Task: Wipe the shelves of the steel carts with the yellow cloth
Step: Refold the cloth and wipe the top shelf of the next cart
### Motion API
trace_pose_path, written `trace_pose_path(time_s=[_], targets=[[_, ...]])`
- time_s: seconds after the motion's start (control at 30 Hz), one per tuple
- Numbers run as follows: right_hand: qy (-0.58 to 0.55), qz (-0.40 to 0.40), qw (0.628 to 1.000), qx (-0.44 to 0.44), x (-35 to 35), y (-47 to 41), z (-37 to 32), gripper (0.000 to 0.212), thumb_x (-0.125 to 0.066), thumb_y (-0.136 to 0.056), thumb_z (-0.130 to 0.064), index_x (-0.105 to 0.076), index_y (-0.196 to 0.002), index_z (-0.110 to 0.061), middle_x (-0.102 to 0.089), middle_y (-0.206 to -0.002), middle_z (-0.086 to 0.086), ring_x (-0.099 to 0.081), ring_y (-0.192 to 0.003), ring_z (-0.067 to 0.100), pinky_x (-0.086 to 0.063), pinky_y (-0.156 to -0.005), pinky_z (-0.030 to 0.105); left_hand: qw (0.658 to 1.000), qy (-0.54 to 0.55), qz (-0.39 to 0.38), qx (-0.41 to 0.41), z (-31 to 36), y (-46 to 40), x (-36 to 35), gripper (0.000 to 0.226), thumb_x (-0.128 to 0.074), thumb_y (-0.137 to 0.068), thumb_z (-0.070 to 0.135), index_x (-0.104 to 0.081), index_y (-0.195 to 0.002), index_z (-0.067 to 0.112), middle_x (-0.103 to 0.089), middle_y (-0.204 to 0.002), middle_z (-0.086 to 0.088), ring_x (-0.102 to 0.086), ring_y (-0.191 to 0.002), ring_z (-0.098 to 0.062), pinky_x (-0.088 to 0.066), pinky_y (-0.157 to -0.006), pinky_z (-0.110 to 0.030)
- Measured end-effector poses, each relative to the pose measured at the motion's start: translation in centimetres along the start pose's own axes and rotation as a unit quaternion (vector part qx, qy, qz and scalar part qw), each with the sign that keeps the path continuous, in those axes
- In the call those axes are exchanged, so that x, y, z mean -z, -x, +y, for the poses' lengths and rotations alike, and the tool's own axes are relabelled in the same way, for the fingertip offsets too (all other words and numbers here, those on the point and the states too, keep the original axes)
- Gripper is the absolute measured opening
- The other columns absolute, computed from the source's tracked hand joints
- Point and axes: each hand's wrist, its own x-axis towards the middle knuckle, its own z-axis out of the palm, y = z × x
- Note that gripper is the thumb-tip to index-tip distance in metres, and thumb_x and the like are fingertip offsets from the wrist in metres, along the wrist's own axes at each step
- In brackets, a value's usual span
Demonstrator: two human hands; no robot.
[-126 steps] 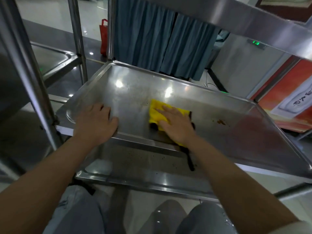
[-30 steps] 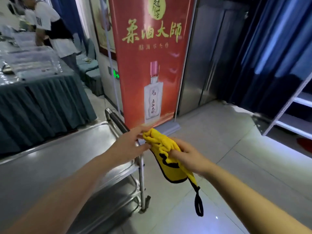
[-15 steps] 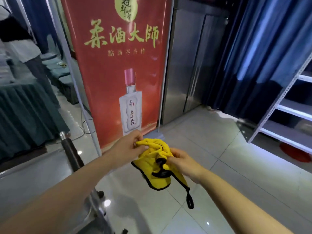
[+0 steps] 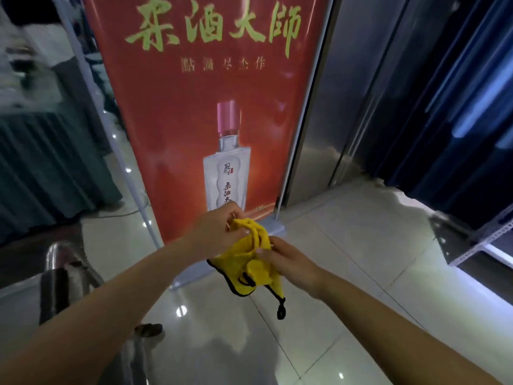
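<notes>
The yellow cloth [image 4: 249, 259], edged in black with a black loop hanging below, is bunched in mid-air in front of me. My left hand [image 4: 219, 232] pinches its upper edge. My right hand [image 4: 286, 259] grips its right side from below. Only the handle end of a steel cart [image 4: 59, 269] shows at the lower left, blurred; its shelves are out of view.
A tall red banner [image 4: 211, 107] with a bottle picture stands straight ahead on the glossy tiled floor [image 4: 361, 259]. Steel lift doors [image 4: 361, 93] and blue curtains [image 4: 472, 120] are to the right, a white rack [image 4: 485, 240] at far right, a draped table [image 4: 41, 162] at left.
I have left the cart shelf, stood up and turned right. The cloth is now held up in both hands and bunched tighter; the cart has slid off to the lower left.
</notes>
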Motion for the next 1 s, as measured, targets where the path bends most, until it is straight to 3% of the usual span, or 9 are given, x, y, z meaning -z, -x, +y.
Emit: trace_pose_path(time_s=[0.07,0.27,0.47,0.53,0.63,0.77,0.83,0.9,1.0], targets=[[0.047,-0.017,0.999,0.008,1.6,-3.4,0.1,0.038,-0.062,-0.089,-0.043,-0.055,-0.124,-0.028,-0.064,-0.119,-0.005,-0.061,-0.108,0.012,-0.051,-0.095,0.035,1.0,-0.017,0.016,0.015,-0.8,-2.5,-0.2,0.021,-0.067,-0.079,0.043,-0.047,-0.084,0.037,-0.056,-0.073,0.009,-0.055,-0.067,-0.013,-0.046,-0.065,-0.032],[0.101,-0.076,0.99,0.064,6.0,-14.7,0.1,0.013,-0.065,-0.086,-0.043,-0.06,-0.089,-0.031,-0.065,-0.087,-0.006,-0.061,-0.081,0.009,-0.049,-0.074,0.032,0.988,-0.055,0.094,0.112,-3.1,-9.1,-0.1,0.023,-0.066,-0.086,0.035,-0.044,-0.081,0.035,-0.05,-0.067,0.01,-0.046,-0.059,-0.003,-0.035,-0.056,-0.02],[0.192,-0.177,0.961,0.09,7.8,-24.0,-1.9,0.035,-0.063,-0.07,-0.07,-0.061,-0.091,-0.041,-0.066,-0.091,-0.013,-0.062,-0.083,0.0,-0.048,-0.07,0.024,0.952,-0.127,0.158,0.228,-4.8,-11.5,1.4,0.023,-0.063,-0.088,0.037,-0.041,-0.089,0.032,-0.048,-0.07,0.013,-0.048,-0.064,-0.006,-0.035,-0.058,-0.026],[0.195,-0.21,0.953,0.096,7.0,-26.6,-2.8,0.036,-0.066,-0.068,-0.067,-0.062,-0.096,-0.044,-0.067,-0.099,-0.013,-0.063,-0.092,0.004,-0.051,-0.077,0.025,0.94,-0.133,0.176,0.261,-5.8,-11.5,2.5,0.022,-0.062,-0.088,0.038,-0.041,-0.089,0.031,-0.053,-0.074,0.009,-0.052,-0.067,-0.012,-0.037,-0.057,-0.027],[0.213,-0.271,0.93,0.124,3.8,-30.2,-4.1,0.027,-0.068,-0.068,-0.063,-0.061,-0.089,-0.048,-0.067,-0.087,-0.019,-0.063,-0.08,-0.004,-0.046,-0.064,0.012,0.922,-0.134,0.207,0.299,-7.9,-11.0,4.9,0.019,-0.062,-0.086,0.04,-0.044,-0.087,0.035,-0.055,-0.077,0.011,-0.053,-0.066,-0.007,-0.037,-0.054,-0.025],[0.298,-0.305,0.886,0.18,-1.7,-36.0,-5.3,0.023,-0.063,-0.087,-0.029,-0.058,-0.105,-0.014,-0.062,-0.089,0.004,-0.057,-0.08,0.021,-0.045,-0.069,0.035,0.904,-0.13,0.25,0.322,-12.1,-10.1,9.2,0.018,-0.066,-0.083,0.043,-0.049,-0.086,0.036,-0.053,-0.07,0.014,-0.051,-0.063,-0.006,-0.038,-0.053,-0.026],[0.31,-0.306,0.883,0.175,-4.1,-39.0,-6.3,0.021,-0.058,-0.09,-0.02,-0.057,-0.103,-0.004,-0.06,-0.089,0.018,-0.053,-0.078,0.027,-0.04,-0.064,0.035,0.901,-0.124,0.259,0.326,-14.7,-9.5,11.4,0.02,-0.066,-0.082,0.046,-0.051,-0.086,0.035,-0.054,-0.069,0.013,-0.052,-0.063,-0.006,-0.039,-0.053,-0.026],[0.341,-0.325,0.865,0.174,-6.3,-41.5,-7.6,0.007,-0.058,-0.09,-0.02,-0.053,-0.088,-0.016,-0.054,-0.083,0.014,-0.049,-0.075,0.023,-0.033,-0.056,0.027,0.898,-0.133,0.258,0.332,-17.3,-8.6,13.5,0.021,-0.066,-0.082,0.049,-0.049,-0.085,0.036,-0.054,-0.07,0.012,-0.053,-0.065,-0.005,-0.036,-0.053,-0.025],[0.374,-0.356,0.836,0.186,-9.3,-45.0,-9.3,0.027,-0.057,-0.09,-0.02,-0.038,-0.073,-0.029,-0.045,-0.072,-0.001,-0.044,-0.067,0.016,-0.03,-0.053,0.023,0.886,-0.14,0.261,0.356,-20.9,-7.5,16.5,0.022,-0.066,-0.081,0.051,-0.045,-0.082,0.044,-0.055,-0.072,0.013,-0.054,-0.068,-0.006,-0.036,-0.054,-0.025]])
